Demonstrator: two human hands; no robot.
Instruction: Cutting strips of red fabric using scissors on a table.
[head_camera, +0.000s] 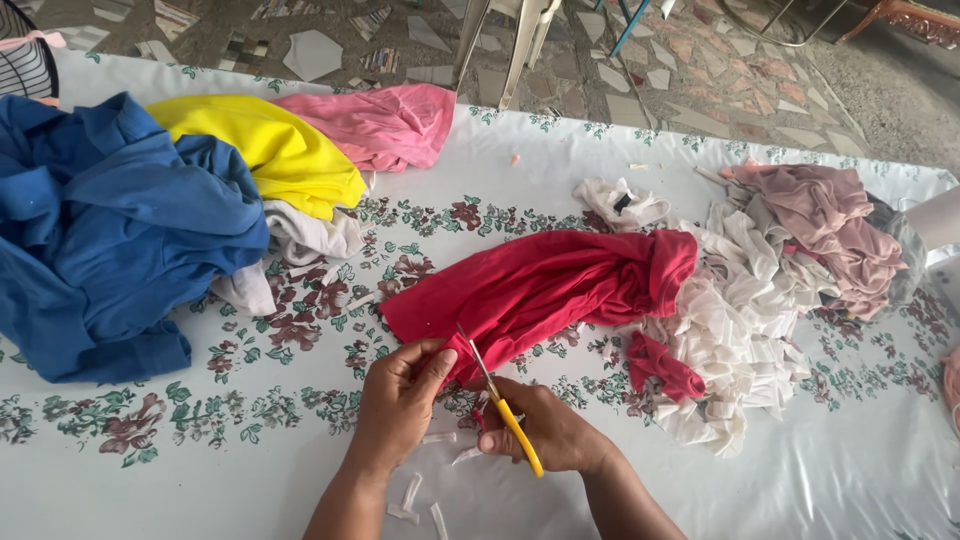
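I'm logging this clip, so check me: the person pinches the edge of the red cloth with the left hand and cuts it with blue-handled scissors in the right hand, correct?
Not quite. The scissors have yellow handles, not blue. The head view shows the rest as you said: the left hand pinches the edge of the red cloth, and the right hand works the scissors into it.

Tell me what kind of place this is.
Probably a home or yard work table for cutting up old clothes: scissors cutting red cloth, heaps of garments and white strips on a floral tablecloth, over a mosaic floor.
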